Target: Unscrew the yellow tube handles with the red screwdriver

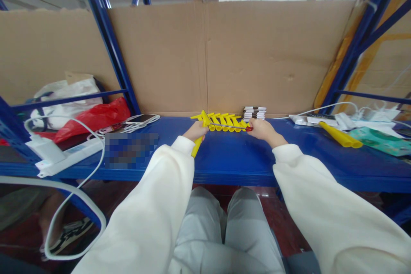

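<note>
My left hand (195,131) is closed around a yellow plastic piece (197,147), whose lower end sticks out below my fingers. Closed on the red handle of a screwdriver (227,125) is my right hand (263,132). The thin metal shaft points left and reaches the yellow piece by my left hand; its tip is too small to make out. Just behind the shaft, several yellow tube-like parts (225,122) lie in a row on the blue table (237,158). A stack of small white boxes (254,113) stands behind my right hand.
A power strip (72,156) with a white cable, a phone (141,119) and a red bag (93,120) are at the left. At the right lie yellow tubes (342,135) and a green packet (382,141). Cardboard (257,55) stands behind the table between blue posts.
</note>
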`<state>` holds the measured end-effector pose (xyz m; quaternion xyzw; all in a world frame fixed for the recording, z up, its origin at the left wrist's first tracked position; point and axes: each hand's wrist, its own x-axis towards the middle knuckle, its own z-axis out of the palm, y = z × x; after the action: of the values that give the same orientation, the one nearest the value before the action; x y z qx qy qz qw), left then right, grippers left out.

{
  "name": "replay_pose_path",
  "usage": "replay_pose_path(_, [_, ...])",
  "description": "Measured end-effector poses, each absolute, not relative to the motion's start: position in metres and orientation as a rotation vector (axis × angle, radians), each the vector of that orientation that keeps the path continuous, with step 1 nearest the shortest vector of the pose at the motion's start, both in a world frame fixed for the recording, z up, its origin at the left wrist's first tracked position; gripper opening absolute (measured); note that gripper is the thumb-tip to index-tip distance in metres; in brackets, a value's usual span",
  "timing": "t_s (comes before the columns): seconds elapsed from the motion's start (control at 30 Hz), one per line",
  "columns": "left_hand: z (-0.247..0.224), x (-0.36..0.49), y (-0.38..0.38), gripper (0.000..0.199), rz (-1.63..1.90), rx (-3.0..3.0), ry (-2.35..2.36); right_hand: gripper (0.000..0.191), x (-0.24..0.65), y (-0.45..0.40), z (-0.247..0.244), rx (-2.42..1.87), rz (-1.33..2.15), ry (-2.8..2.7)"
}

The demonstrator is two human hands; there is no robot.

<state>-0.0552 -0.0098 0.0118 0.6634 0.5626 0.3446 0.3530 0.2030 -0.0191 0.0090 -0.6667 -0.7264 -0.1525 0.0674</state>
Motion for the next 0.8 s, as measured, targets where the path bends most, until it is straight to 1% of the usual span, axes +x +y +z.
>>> replay_pose_path(0.27, [0.0127,-0.0545,-0.0114,0.012,0.871,1.739,1.462,0.025,0.2064,-0.0156,0.007,-1.965,-0.458,-2.182])
replay_pose_path(0.5, [0.0131,-0.054,-0.0125,0.012,0.858,1.75,1.452,0.034,0.2029,-0.0191,0.0088,-2.023,-0.419,-2.162])
replay_pose_path(0.67, [0.0107,-0.0548,-0.0092,0.012,0.843,1.754,1.463,0.026,0.2064,-0.0152,0.0072,-2.006,-0.378,-2.177])
replay_pose_path(0.8, [0.011,-0.0543,-0.0099,0.013,0.844,1.758,1.466,0.026,0.208,-0.0139,0.0059,-2.003,-0.41,-2.165])
